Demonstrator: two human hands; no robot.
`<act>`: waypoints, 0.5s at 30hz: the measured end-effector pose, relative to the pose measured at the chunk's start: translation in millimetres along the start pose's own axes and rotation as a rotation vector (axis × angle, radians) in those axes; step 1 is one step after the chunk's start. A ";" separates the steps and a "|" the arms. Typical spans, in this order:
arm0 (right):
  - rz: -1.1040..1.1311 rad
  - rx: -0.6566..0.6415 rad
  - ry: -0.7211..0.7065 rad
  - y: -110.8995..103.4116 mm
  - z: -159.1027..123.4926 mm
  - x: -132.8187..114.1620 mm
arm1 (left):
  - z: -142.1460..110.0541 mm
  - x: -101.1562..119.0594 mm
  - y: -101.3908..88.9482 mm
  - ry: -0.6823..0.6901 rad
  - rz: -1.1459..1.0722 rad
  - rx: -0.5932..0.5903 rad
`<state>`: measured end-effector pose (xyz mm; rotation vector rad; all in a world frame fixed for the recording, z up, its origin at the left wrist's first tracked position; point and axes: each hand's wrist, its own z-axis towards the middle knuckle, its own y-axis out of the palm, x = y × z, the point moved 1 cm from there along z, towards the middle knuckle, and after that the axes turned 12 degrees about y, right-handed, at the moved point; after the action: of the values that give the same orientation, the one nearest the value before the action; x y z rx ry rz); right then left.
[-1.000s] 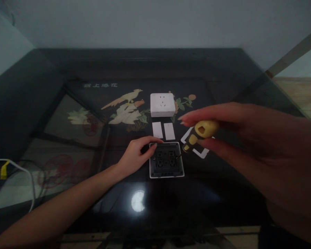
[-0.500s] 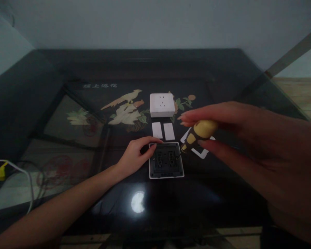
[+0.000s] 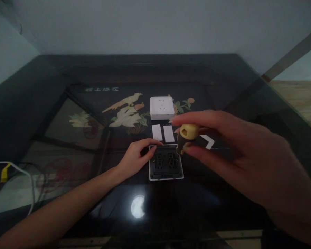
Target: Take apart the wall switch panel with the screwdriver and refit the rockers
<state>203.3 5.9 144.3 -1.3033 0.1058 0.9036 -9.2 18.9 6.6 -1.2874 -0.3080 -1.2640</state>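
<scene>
My right hand (image 3: 238, 155) pinches a yellow and black screwdriver (image 3: 186, 136) by its handle, shaft pointing down at the top right corner of an opened wall switch body (image 3: 166, 162). The switch body lies flat on the dark glass table (image 3: 171, 207), its grey inner parts facing up. My left hand (image 3: 134, 157) rests against the switch body's left edge, fingers curled on its top left corner. Two small white rocker covers (image 3: 162, 133) lie side by side just beyond it. A white frame (image 3: 208, 141) shows partly behind my right hand.
A white wall socket (image 3: 162, 107) sits further back at the middle. Bird and flower inlay decorates the panel under the glass. A white cable with a yellow tag (image 3: 5, 172) runs along the left edge. A lamp reflection shines near the front.
My right hand has moved left and closer to the switch body, turning the screwdriver more upright over its top right corner. My left hand stays put.
</scene>
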 end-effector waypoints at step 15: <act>0.857 -0.104 0.148 19.5 0.8 -1.6 | 8.0 66.4 -48.0 0.159 -0.110 0.231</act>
<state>189.8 5.5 130.2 -1.4320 0.7862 1.5408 -20.6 1.7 86.3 -0.9789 -0.4027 -1.3723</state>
